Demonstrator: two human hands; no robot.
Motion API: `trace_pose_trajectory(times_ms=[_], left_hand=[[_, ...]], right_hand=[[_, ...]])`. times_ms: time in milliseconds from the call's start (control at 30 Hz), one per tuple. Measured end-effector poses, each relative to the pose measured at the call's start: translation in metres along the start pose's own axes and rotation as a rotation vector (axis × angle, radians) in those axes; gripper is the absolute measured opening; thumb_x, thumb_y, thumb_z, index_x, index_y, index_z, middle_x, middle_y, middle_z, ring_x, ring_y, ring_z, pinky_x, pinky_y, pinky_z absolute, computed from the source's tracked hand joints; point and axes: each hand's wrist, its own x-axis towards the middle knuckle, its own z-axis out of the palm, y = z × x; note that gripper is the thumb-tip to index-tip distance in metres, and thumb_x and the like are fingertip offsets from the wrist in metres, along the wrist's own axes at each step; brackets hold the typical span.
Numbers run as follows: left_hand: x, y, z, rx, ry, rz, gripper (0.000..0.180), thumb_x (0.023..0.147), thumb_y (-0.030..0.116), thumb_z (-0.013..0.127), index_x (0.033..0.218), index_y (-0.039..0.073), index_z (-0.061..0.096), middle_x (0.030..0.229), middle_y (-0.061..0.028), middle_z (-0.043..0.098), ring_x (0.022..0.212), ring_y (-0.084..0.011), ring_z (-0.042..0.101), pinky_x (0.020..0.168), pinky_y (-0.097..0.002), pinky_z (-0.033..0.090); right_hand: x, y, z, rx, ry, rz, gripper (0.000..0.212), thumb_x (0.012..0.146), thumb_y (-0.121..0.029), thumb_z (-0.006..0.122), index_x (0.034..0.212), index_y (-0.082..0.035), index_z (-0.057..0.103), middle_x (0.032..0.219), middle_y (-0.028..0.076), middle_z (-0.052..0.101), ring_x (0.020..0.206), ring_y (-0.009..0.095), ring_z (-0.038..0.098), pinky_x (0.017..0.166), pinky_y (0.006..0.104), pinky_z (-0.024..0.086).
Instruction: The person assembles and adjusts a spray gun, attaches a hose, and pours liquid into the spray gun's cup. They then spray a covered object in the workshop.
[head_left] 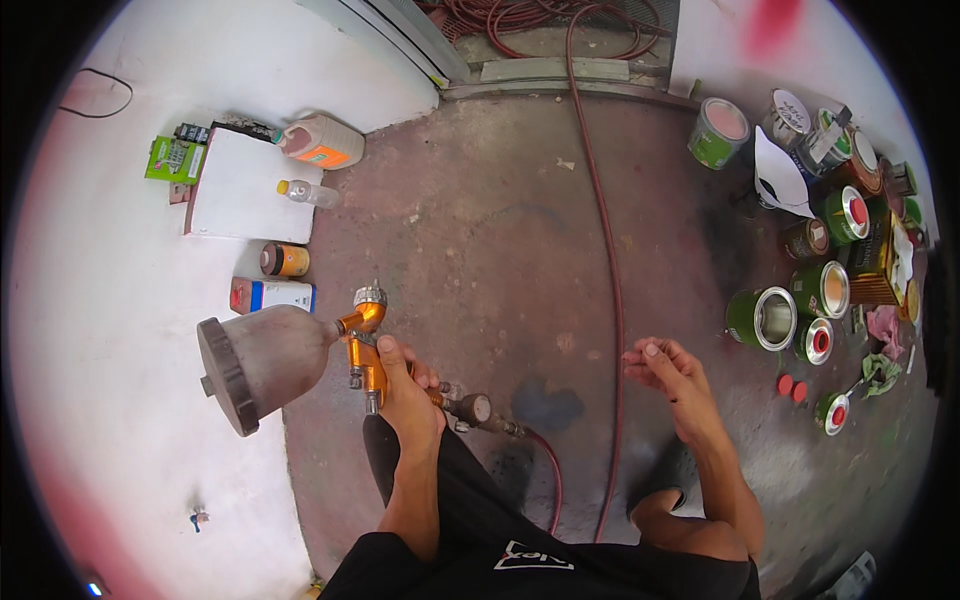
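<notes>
My left hand (pixel 405 400) is closed around the grip of an orange spray gun (pixel 368 365), whose silver nozzle points away from me. The gun's grey, paint-stained cup (pixel 275 355) with a dark lid leans out to the left. Below the grip, a round pressure gauge (pixel 475 408) joins a red air hose (pixel 548 460). My right hand (pixel 675 378) is raised just right of the long stretch of hose, thumb and fingers drawn together. Whatever may be between those fingertips is too small or hidden to make out.
Several paint cans, among them an open one (pixel 775 318), crowd the floor at right beside crumpled rags (pixel 882 373). Along the left wall are a white block (pixel 240 185), a clear bottle (pixel 310 193), a jug (pixel 325 142) and small tins. More hose (pixel 500 25) lies coiled beyond the doorway.
</notes>
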Motion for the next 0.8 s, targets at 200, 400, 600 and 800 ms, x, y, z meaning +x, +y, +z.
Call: trace_pose_trajectory(times_ms=[200,400,600,800], left_hand=[[0.002,-0.006,0.000,0.002,-0.017,-0.051,0.029,0.110,0.041,0.064,0.109,0.014,0.056,0.085,0.0018,0.052,0.060,-0.0056,0.045,0.056,-0.0272,0.045],[-0.001,0.006,0.002,-0.083,-0.137,-0.114,0.031,0.111,0.039,0.063,0.123,0.011,0.058,0.106,-0.0032,0.062,0.062,-0.0079,0.051,0.059,-0.0277,0.048],[-0.008,0.024,0.017,0.023,-0.258,-0.005,0.042,0.112,0.040,0.060,0.140,0.009,0.055,0.132,-0.0080,0.064,0.064,-0.0105,0.056,0.061,-0.0277,0.051],[0.015,0.016,-0.007,-0.016,-0.196,-0.168,0.044,0.113,0.042,0.058,0.141,0.008,0.054,0.129,-0.0105,0.066,0.060,-0.0088,0.050,0.059,-0.0281,0.047]], right_hand=[[0.003,0.006,0.008,-0.030,-0.037,0.006,0.038,0.110,-0.036,0.062,0.128,-0.003,0.067,0.119,0.010,0.075,0.108,0.019,0.071,0.101,0.0346,0.053],[-0.003,-0.019,0.027,-0.420,-0.126,-0.126,0.038,0.110,-0.037,0.061,0.123,-0.002,0.070,0.095,0.008,0.073,0.092,0.015,0.070,0.084,0.0336,0.054],[0.015,-0.146,0.084,-1.035,-0.199,-0.193,0.043,0.107,-0.039,0.059,0.116,0.001,0.072,0.087,0.020,0.073,0.081,0.031,0.072,0.079,0.0437,0.054],[0.082,-0.107,0.153,-0.360,-0.171,-0.195,0.042,0.111,-0.042,0.058,0.129,-0.006,0.068,0.114,0.006,0.075,0.097,0.017,0.069,0.085,0.0354,0.052]])
